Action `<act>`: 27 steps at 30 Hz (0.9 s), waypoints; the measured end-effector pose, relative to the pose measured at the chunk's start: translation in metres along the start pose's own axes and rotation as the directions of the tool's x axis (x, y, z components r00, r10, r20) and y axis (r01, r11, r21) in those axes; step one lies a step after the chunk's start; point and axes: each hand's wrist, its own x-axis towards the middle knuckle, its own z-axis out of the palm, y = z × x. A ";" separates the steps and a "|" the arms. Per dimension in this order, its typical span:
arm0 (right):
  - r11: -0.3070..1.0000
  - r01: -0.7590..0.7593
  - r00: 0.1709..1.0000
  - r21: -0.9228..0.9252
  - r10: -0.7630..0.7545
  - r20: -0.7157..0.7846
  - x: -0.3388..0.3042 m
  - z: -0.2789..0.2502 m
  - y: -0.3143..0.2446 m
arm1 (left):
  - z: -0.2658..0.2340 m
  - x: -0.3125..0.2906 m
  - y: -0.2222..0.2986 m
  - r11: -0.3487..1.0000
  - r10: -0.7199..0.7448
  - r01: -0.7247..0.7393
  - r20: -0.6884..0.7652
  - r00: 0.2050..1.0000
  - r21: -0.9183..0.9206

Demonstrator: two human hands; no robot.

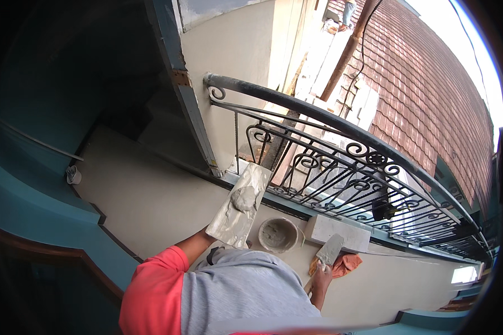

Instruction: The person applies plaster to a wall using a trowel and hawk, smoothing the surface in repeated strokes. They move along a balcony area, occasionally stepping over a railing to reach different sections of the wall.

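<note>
Standing on a pale balcony floor (151,201) bordered by teal walls, looking down past a grey-and-red shirt toward a black wrought-iron railing (341,162) with scrollwork, and beyond it a reddish tiled roof (430,95). Holding up, with the left hand (215,237), a flat rectangular mortar board (240,204) tilted upward and away, the hand itself mostly hidden beneath the board's near edge, so the grip cannot be made out exactly, though the board is plainly being carried by it. Carrying on the board a grey lump of wet mortar (243,198), sitting a little above the board's middle, farther out than the left hand. Gripping, with the right hand (321,277), the handle of a trowel (330,249), fingers closed around it, the grey blade pointing up and away from that hand. Keeping the two hands well apart, each clamped on its own tool. Sitting on the floor between the hands, slightly farther out, a round bucket (278,234) smeared with grey mortar. Lying just beyond the trowel blade, a pale rectangular block (346,234) at the foot of the railing, and just beside the right hand an orange cloth (345,264) on the floor.
</note>
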 end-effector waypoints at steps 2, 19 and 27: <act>0.999 0.017 0.998 0.045 -0.020 0.068 0.013 0.003 -0.015 | 0.000 -0.006 -0.003 1.000 0.019 -0.019 -0.017 1.000 0.001; 0.967 -0.083 0.895 0.243 -0.035 0.445 0.025 -0.049 -0.044 | 0.032 0.016 -0.069 0.990 -0.120 0.127 -0.113 0.986 0.056; 1.000 0.022 0.809 0.015 -0.027 0.587 0.034 -0.043 -0.049 | 0.036 0.027 -0.102 0.971 -0.202 0.211 -0.089 0.975 0.111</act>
